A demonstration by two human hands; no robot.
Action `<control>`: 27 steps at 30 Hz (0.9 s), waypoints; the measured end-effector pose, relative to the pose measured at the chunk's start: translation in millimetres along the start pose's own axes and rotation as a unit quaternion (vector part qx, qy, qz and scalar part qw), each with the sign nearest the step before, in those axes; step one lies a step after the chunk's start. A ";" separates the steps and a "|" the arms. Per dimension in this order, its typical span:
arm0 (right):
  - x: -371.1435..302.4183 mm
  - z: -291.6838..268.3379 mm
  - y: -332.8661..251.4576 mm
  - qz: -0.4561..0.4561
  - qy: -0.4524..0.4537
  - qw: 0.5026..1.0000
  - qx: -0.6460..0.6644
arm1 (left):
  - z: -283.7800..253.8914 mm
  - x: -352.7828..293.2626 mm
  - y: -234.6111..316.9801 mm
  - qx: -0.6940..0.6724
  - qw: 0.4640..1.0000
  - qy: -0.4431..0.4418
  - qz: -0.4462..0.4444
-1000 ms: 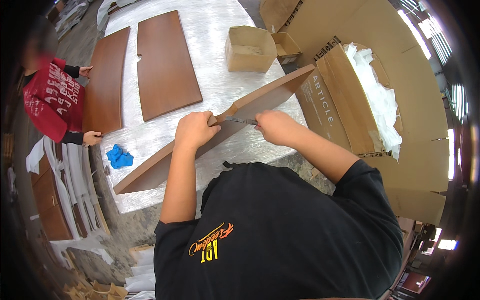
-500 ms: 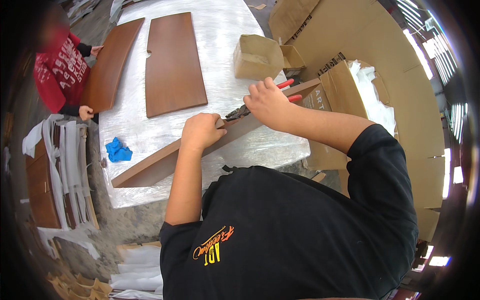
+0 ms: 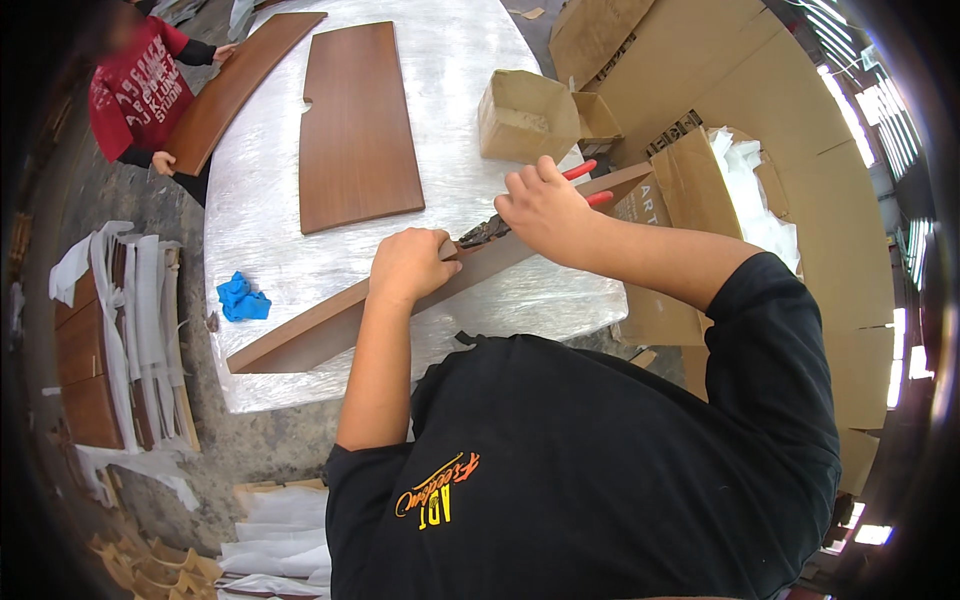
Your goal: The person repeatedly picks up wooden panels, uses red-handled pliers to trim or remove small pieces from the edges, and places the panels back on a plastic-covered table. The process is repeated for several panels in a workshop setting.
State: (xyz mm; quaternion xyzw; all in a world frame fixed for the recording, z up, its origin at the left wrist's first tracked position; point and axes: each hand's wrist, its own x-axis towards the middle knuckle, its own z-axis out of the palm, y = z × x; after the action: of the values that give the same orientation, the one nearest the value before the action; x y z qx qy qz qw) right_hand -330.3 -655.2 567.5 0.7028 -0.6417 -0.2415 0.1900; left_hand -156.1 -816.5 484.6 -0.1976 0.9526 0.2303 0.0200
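Note:
A long brown wooden panel [image 3: 300,328] stands on its edge across the near side of the wrapped table, slanting from lower left to upper right. My left hand [image 3: 408,268] is closed over its top edge near the middle. Pliers with red handles [image 3: 484,232] are gripped in my right hand [image 3: 545,208], just right of the left hand. Their dark jaws point left and reach the panel's top edge by my left fingers. What lies between the jaws is too small to make out.
A flat brown panel [image 3: 362,130] with a notch lies on the plastic-wrapped table [image 3: 255,200]. A blue crumpled cloth [image 3: 243,298] is at the left. Cardboard boxes [image 3: 528,115] stand at the right. Across the table, a person in red [image 3: 140,90] holds another panel [image 3: 235,95].
The other person's panel has tilted and moved up and away. My hands and the pliers keep nearly the same place on the panel; the whole view has shifted slightly.

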 end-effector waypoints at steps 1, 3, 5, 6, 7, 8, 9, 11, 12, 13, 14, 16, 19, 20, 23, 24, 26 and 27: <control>3.3 -0.1 2.7 -0.005 0.004 1.000 -0.002 | -3.3 2.1 -0.4 -0.001 1.000 -0.002 -0.001; 5.0 -0.6 4.9 -0.011 0.014 1.000 -0.008 | -7.6 2.7 0.9 -0.005 1.000 -0.002 -0.002; 8.5 0.3 6.8 -0.015 0.010 1.000 -0.023 | -11.4 4.6 2.0 -0.006 1.000 0.001 -0.001; 10.5 1.0 7.9 -0.017 0.008 0.999 -0.032 | -12.8 5.3 2.4 -0.006 1.000 0.003 -0.001; 12.3 2.4 7.9 -0.013 0.001 1.000 -0.016 | -13.3 6.2 2.0 -0.007 1.000 0.006 -0.001; 14.2 3.4 9.0 -0.010 -0.007 1.000 0.001 | -14.9 7.4 2.0 -0.012 1.000 0.003 -0.002; 16.5 4.7 9.5 -0.006 -0.015 1.000 0.017 | -15.0 7.8 1.4 -0.016 1.000 0.001 -0.003; 21.6 6.0 13.1 -0.006 -0.024 0.999 0.030 | -19.1 12.2 -0.6 -0.016 1.000 -0.002 -0.001; 20.7 5.9 12.8 -0.007 -0.029 0.999 0.037 | -18.0 10.5 0.6 -0.013 1.000 -0.003 0.000; 21.9 4.8 15.1 -0.013 -0.040 0.998 0.039 | -19.3 10.7 1.2 -0.007 1.000 -0.009 -0.006; 21.6 3.7 15.7 -0.019 -0.051 0.998 0.042 | -18.9 10.1 1.7 -0.010 1.000 -0.002 0.002; 21.0 -0.8 20.4 -0.028 -0.071 0.996 0.055 | -20.4 11.0 5.5 -0.016 1.000 -0.001 0.006; 21.0 -9.5 26.5 -0.026 -0.105 0.990 0.085 | -23.5 10.0 10.9 -0.010 1.000 -0.001 0.002; 21.4 -12.9 28.3 -0.020 -0.123 0.988 0.094 | -24.5 10.2 13.1 -0.008 1.000 -0.002 0.006; 20.8 -21.9 33.0 -0.007 -0.185 0.975 0.123 | -26.7 10.3 20.3 0.000 1.000 0.001 0.010; 19.9 -23.8 33.9 -0.005 -0.206 0.970 0.133 | -26.7 9.5 22.1 0.001 1.000 0.002 0.010; 16.5 -28.4 36.4 0.012 -0.238 0.960 0.146 | -29.1 8.1 26.9 0.003 1.000 0.002 0.010; 13.7 -31.1 38.3 0.021 -0.253 0.955 0.154 | -30.8 6.8 29.9 0.005 1.000 0.000 0.010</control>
State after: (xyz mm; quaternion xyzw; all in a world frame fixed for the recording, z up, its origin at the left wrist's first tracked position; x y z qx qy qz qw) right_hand -342.3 -674.2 613.6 0.6255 -0.7127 -0.3060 -0.0843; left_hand -172.2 -808.3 524.1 -0.1876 0.9557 0.2261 0.0187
